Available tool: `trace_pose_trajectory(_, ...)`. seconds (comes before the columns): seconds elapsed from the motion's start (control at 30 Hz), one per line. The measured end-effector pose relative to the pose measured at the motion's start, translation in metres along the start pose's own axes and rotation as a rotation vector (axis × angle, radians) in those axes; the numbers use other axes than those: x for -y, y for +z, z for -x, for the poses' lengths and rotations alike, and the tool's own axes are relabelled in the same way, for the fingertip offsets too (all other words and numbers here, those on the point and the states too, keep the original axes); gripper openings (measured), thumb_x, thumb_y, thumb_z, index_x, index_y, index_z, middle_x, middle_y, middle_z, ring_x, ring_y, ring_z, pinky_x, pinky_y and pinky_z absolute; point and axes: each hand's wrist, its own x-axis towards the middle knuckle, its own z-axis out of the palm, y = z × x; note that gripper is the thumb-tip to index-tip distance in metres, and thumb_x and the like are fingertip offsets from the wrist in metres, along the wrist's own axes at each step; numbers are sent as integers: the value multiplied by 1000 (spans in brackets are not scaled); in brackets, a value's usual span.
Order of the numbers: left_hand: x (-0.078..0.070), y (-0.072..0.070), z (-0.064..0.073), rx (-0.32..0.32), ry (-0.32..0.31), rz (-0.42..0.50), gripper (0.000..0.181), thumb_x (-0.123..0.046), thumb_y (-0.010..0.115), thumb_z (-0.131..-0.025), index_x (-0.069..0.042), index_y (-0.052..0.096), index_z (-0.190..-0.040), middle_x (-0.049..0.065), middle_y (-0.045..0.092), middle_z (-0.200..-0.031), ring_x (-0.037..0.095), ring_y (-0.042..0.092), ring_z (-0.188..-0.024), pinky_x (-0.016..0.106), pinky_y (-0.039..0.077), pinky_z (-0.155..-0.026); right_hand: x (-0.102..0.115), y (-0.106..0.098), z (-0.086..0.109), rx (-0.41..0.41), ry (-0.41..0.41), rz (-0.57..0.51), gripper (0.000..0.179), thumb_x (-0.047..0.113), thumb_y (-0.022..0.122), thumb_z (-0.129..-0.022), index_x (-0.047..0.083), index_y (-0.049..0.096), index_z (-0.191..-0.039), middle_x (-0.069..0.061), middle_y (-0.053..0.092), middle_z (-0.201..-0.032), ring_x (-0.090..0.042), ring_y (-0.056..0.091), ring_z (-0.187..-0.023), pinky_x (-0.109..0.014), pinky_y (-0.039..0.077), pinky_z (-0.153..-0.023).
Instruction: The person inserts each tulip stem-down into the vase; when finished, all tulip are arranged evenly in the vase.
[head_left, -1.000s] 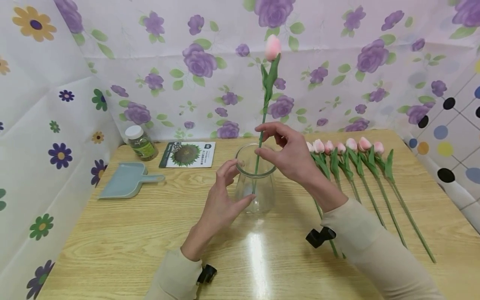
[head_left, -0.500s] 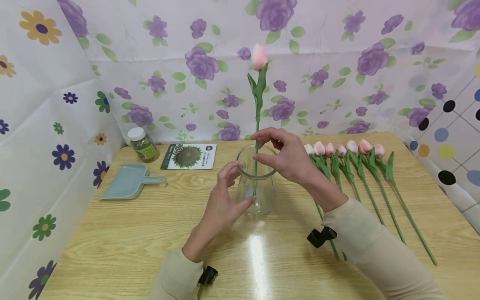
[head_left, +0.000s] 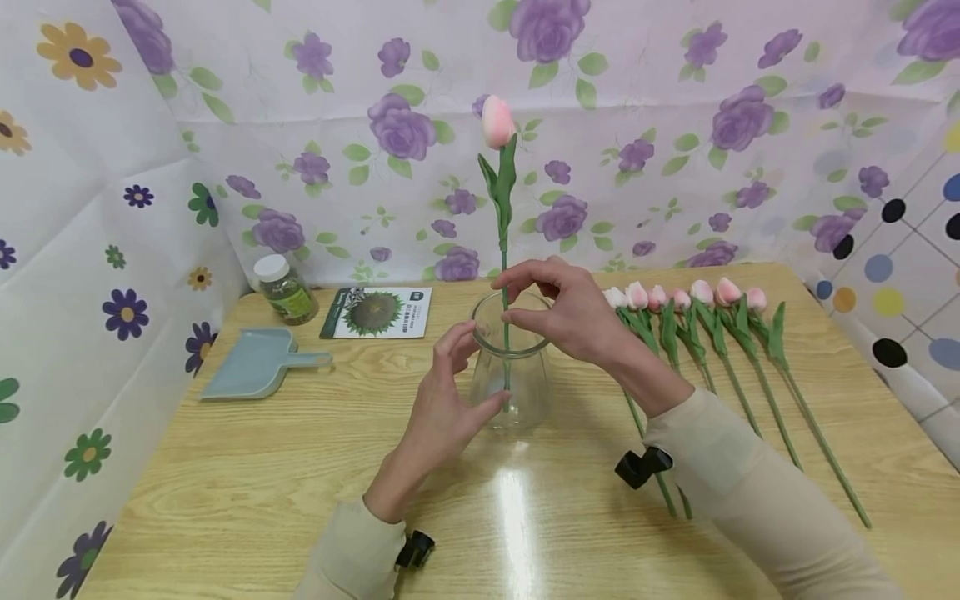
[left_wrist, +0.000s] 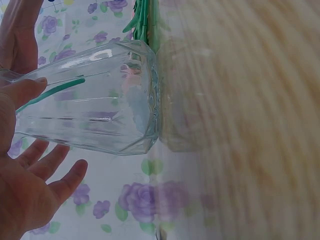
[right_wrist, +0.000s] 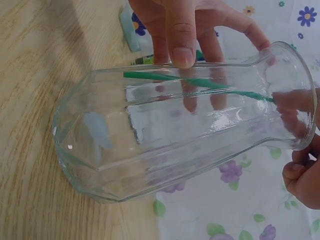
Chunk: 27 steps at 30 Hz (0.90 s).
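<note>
A clear glass vase (head_left: 531, 385) stands upright on the wooden table. My left hand (head_left: 446, 410) holds it at the side, thumb on the front and fingers round the left. In the left wrist view, the vase (left_wrist: 110, 105) has its base on the tabletop. My right hand (head_left: 572, 312) pinches the green stem of a pink tulip (head_left: 503, 196) between thumb and fingers, just above the vase rim. The bloom is well above the hand. Inside the glass, the lower stem (right_wrist: 200, 82) runs down, its end above the vase bottom in the right wrist view.
Several pink tulips (head_left: 727, 317) lie in a row on the right of the table (head_left: 300, 483). At the back left are a lidded jar (head_left: 285, 290), a sunflower-printed packet (head_left: 377, 312) and a blue-grey dustpan (head_left: 255, 364). A floral sheet (head_left: 315, 225) hangs behind.
The tulip has swung left toward upright and gone lower into the vase. My right hand has shifted slightly left and down with it. The left hand stays on the vase.
</note>
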Motion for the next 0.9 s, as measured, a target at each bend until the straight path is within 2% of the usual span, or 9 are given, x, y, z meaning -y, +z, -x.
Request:
trace_pose_trajectory(0.13, 0, 0, 0, -2, 1, 0, 100, -4, 89, -83, -22, 21, -155, 19, 59, -150, 39, 60, -138, 57, 54, -108, 1, -1, -2, 19, -14, 46, 28, 8, 83, -91, 17, 79, -117, 0, 73, -100, -24, 47, -89, -37, 37, -77)
trace_pose_trajectory(0.27, 1, 0, 0, -1, 8, 4, 100, -4, 89, -83, -21, 22, -155, 18, 59, -151, 39, 60, -138, 58, 54, -108, 1, -3, -3, 51, -18, 91, 27, 7, 84, -89, 17, 81, -114, 0, 75, -100, -23, 46, -87, -36, 37, -79)
trace_pose_trajectory(0.53, 2, 2, 1, 2, 9, 20, 100, -2, 88, -83, -21, 22, -155, 18, 60, -150, 38, 60, -138, 59, 53, -109, 4, -6, -3, 113, 0, 145, 20, 8, 82, -92, 17, 83, -110, 1, 78, -111, -20, 44, -88, -37, 38, -78)
trace_pose_trajectory(0.7, 2, 1, 1, -4, 11, 13, 99, -2, 88, -83, -21, 22, -155, 18, 60, -150, 39, 61, -137, 59, 53, -108, 5, -6, -3, 118, -36, 158, 18, 6, 80, -93, 14, 83, -109, -3, 79, -112, -26, 45, -87, -37, 39, -75)
trace_pose_trajectory(0.9, 1, 1, 1, -9, 21, 2, 100, -3, 89, -83, -21, 22, -156, 17, 60, -150, 38, 61, -136, 59, 54, -107, 5, -16, -4, 90, -28, 128, 16, 9, 78, -95, 16, 83, -109, -3, 79, -114, -24, 50, -90, -37, 39, -80)
